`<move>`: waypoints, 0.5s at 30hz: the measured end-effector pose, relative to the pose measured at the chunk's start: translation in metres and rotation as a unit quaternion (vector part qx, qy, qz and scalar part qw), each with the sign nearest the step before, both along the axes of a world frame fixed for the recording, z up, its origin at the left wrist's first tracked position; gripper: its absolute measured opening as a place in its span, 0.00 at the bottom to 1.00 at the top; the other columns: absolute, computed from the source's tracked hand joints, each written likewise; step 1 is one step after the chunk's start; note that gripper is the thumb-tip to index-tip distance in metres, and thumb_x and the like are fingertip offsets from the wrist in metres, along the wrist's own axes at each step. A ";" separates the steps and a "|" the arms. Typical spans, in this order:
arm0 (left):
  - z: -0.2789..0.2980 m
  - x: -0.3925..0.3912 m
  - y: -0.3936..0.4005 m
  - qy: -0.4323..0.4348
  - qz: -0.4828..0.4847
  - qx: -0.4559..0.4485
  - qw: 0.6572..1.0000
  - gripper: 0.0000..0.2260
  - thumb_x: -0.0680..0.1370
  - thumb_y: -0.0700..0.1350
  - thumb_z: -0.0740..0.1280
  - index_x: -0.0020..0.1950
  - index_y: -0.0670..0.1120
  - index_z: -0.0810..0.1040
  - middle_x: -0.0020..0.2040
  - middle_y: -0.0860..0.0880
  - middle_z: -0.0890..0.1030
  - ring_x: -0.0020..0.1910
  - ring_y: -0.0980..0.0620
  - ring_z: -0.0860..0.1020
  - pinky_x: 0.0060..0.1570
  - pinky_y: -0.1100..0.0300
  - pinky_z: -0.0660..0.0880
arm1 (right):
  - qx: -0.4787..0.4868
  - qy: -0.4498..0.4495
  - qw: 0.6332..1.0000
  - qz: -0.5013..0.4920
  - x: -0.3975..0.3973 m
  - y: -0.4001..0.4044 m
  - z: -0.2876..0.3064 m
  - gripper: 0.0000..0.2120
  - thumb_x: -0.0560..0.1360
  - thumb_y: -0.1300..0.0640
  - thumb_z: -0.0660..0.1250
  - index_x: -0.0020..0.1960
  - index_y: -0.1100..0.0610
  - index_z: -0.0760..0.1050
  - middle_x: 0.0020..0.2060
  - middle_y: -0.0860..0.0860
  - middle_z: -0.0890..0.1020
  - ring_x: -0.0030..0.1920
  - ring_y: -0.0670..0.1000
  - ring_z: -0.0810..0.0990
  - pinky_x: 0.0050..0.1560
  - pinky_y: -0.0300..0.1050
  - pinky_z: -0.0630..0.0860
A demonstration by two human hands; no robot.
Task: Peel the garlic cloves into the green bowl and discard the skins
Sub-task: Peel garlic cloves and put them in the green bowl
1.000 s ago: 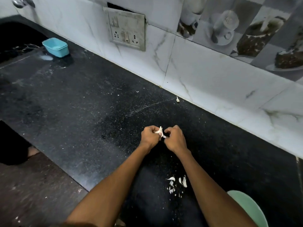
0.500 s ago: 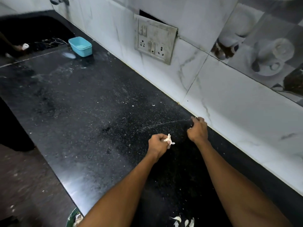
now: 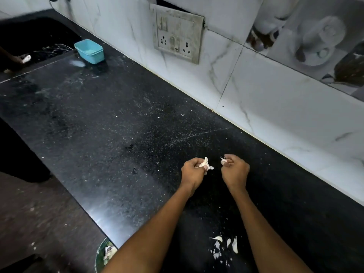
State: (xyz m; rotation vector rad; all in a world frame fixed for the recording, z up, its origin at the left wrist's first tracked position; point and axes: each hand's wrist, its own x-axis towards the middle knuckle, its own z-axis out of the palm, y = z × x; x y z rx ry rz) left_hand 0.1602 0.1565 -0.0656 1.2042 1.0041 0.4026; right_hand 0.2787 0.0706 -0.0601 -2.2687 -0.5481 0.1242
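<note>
Peeling well: left hand point(image 3: 192, 170) pinches the papery white garlic clove point(image 3: 204, 164); right hand point(image 3: 234, 170), just beside, pinches a torn skin flake point(image 3: 224, 159), pulling outward.

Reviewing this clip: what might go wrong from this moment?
1. The green bowl is not in view, so the garlic clove in the left hand may be dropped off target.
2. The skin scrap pinched by the right hand could join the loose skins littering the black counter.
</note>
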 end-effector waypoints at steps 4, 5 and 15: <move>0.000 -0.021 -0.029 -0.013 -0.007 -0.041 0.999 0.08 0.75 0.34 0.66 0.45 0.43 0.84 0.39 0.46 0.85 0.39 0.52 0.80 0.45 0.53 0.79 | 0.083 0.173 0.980 -0.054 -0.043 -0.032 0.002 0.07 0.72 0.65 0.77 0.47 0.55 0.87 0.37 0.48 0.87 0.40 0.49 0.87 0.46 0.47 0.85; 0.003 -0.027 -0.037 -0.018 -0.006 -0.059 0.998 0.09 0.75 0.33 0.64 0.46 0.42 0.83 0.40 0.45 0.84 0.39 0.51 0.80 0.44 0.53 0.78 | 0.099 0.203 0.973 -0.059 -0.054 -0.042 0.005 0.06 0.73 0.65 0.76 0.47 0.56 0.87 0.37 0.48 0.87 0.40 0.49 0.87 0.43 0.43 0.84; 0.017 -0.082 -0.092 -0.047 -0.110 -0.061 0.991 0.04 0.77 0.36 0.70 0.45 0.44 0.80 0.38 0.47 0.82 0.35 0.53 0.77 0.37 0.59 0.75 | 0.118 0.271 0.955 -0.009 -0.128 -0.113 0.037 0.10 0.75 0.70 0.73 0.47 0.56 0.86 0.45 0.52 0.87 0.43 0.50 0.88 0.41 0.42 0.84</move>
